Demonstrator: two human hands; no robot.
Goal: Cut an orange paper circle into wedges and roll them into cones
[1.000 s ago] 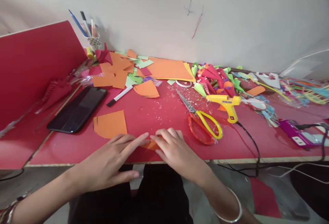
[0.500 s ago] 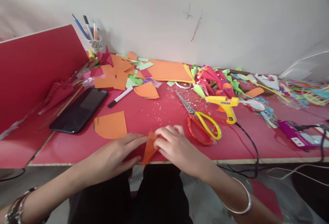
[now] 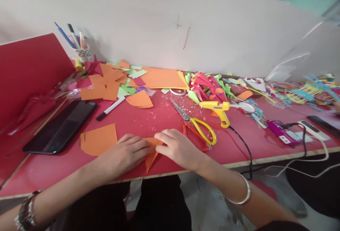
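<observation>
A small piece of orange paper (image 3: 151, 160), narrowing to a point towards me, lies between my hands at the red table's front edge. My left hand (image 3: 129, 155) presses on its left side, fingers close together, thumb hidden beneath. From the right, my right hand (image 3: 177, 148) grips the upper edge with bent fingers. Another orange paper piece (image 3: 99, 139), rounded with black marks, lies beyond my left forearm. Scissors (image 3: 195, 123) with one red and one yellow handle rest past my right hand. Farther off are a black-and-white marker (image 3: 111, 108) and curved orange cutouts (image 3: 140, 100).
A phone (image 3: 60, 128) lies on the left. Paper scraps (image 3: 106, 79) and a pen cup (image 3: 83, 53) stand near the wall. Red and green paper cones (image 3: 203, 82) are heaped behind a corded yellow glue gun (image 3: 219, 110). A purple power strip (image 3: 284, 132) sits at right.
The view has swung to the right, so the table items appear farther left. Both hands stay on the orange paper, whose pointed lower end now shows more clearly.
</observation>
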